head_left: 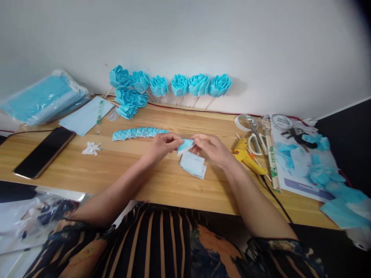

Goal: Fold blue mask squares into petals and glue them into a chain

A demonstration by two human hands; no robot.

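Note:
Between my two hands is a small piece of blue fabric (185,145), partly folded, its paler side showing at the lower edge. My left hand (164,146) pinches its left end with thumb and finger. At the other end my right hand (211,148) grips it, closed, with some fingertips hidden behind. Just below lies a short stack of pale blue fabric pieces (193,165) on the wooden table (174,189). A row of overlapping folded blue petals (136,133) stretches out behind my left hand.
Several blue fabric roses (179,85) on sticks lean against the wall. A yellow glue gun (246,156), scissors (256,141) and a tape roll (245,122) lie at right, beside blue scraps (321,172). At left are a phone (45,152), white strips (91,148) and bagged masks (43,96).

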